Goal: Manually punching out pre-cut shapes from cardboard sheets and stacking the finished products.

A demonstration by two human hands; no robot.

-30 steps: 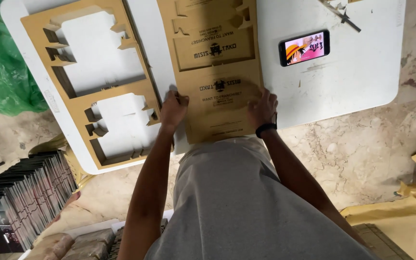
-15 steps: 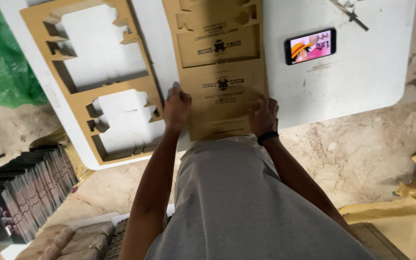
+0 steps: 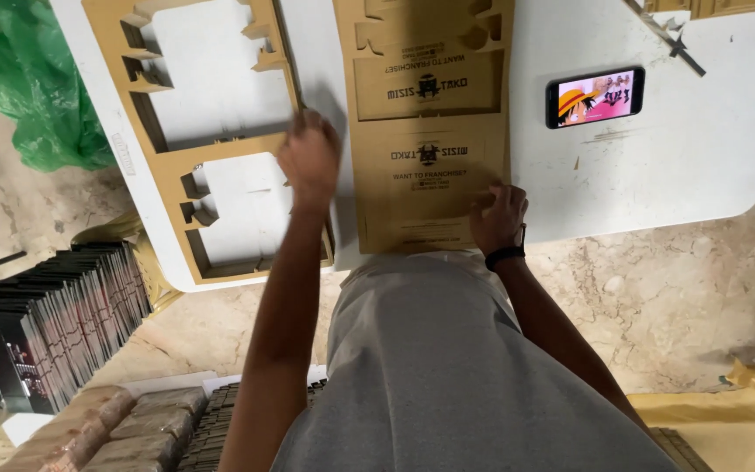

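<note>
A printed brown die-cut cardboard sheet [image 3: 430, 175] lies flat on the white table [image 3: 657, 166], right in front of me. My right hand [image 3: 498, 218], with a black band on the wrist, is curled on the sheet's near right corner and holds it down. My left hand [image 3: 308, 157] is blurred and raised in a fist just off the sheet's left edge, with nothing visible in it. It hovers between the sheet and a leftover cardboard frame [image 3: 220, 150] with large cut-out holes, which lies on the table's left part.
A phone [image 3: 594, 96] with a lit screen lies on the table to the right. A thin dark tool [image 3: 666, 35] sits at the far edge. On the floor are a green plastic bag [image 3: 28, 87], a stack of black flat packs [image 3: 45, 323] and brown bundles [image 3: 133, 428].
My left hand has lifted off the sheet and swung up and left into a fist. My right hand has stayed on the near right corner.
</note>
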